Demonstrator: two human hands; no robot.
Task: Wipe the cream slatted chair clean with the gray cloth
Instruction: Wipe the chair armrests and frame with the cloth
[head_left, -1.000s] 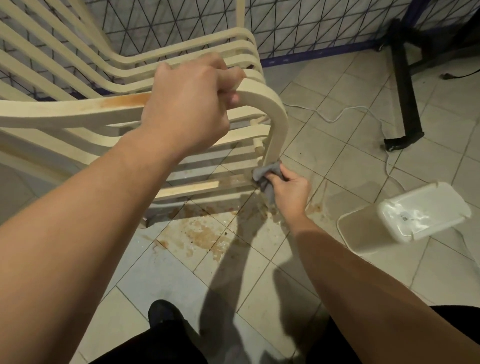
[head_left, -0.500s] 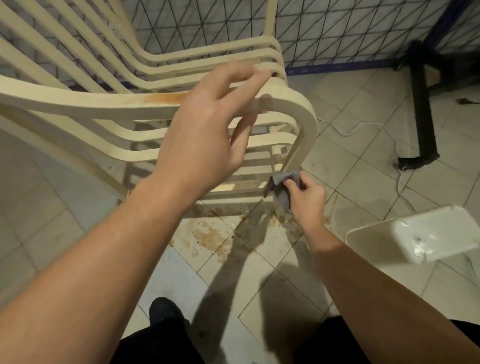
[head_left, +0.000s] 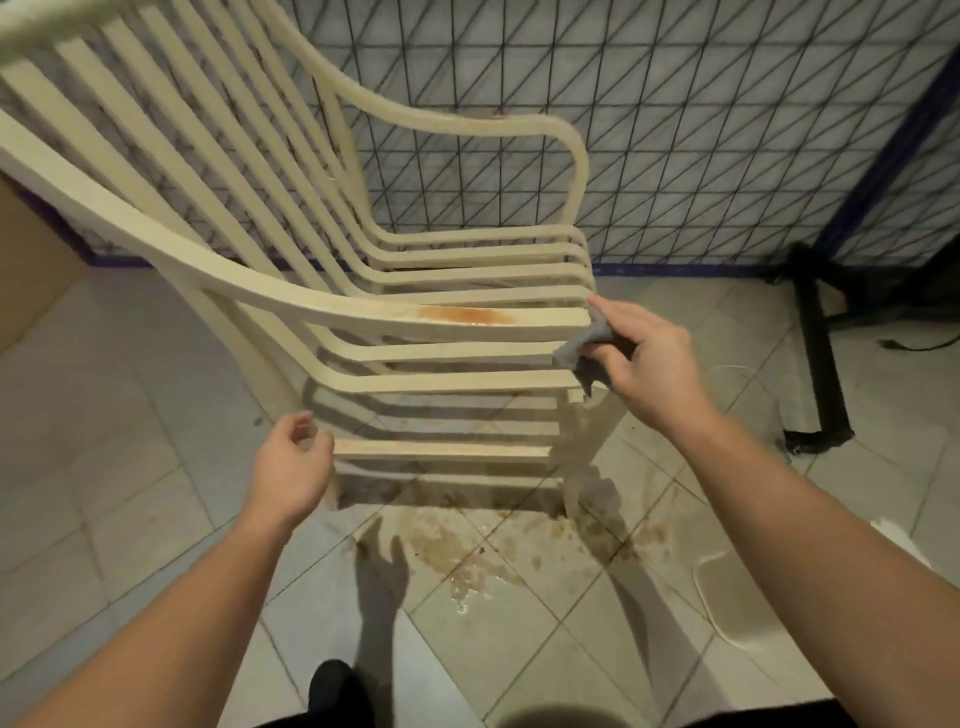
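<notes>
Under my feet lies a pale grey tiled floor (head_left: 130, 415) splashed with brown stains (head_left: 457, 551), backed by a white panel crossed with black wire mesh (head_left: 727, 130) on a blue frame, a black metal stand (head_left: 821, 364) at its right.

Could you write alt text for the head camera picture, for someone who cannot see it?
A person's right hand holds a gray cloth at the front of a cream slatted chair, near an orange stain on its armrest. The left hand is by a lower slat, above a stained tile floor.
</notes>
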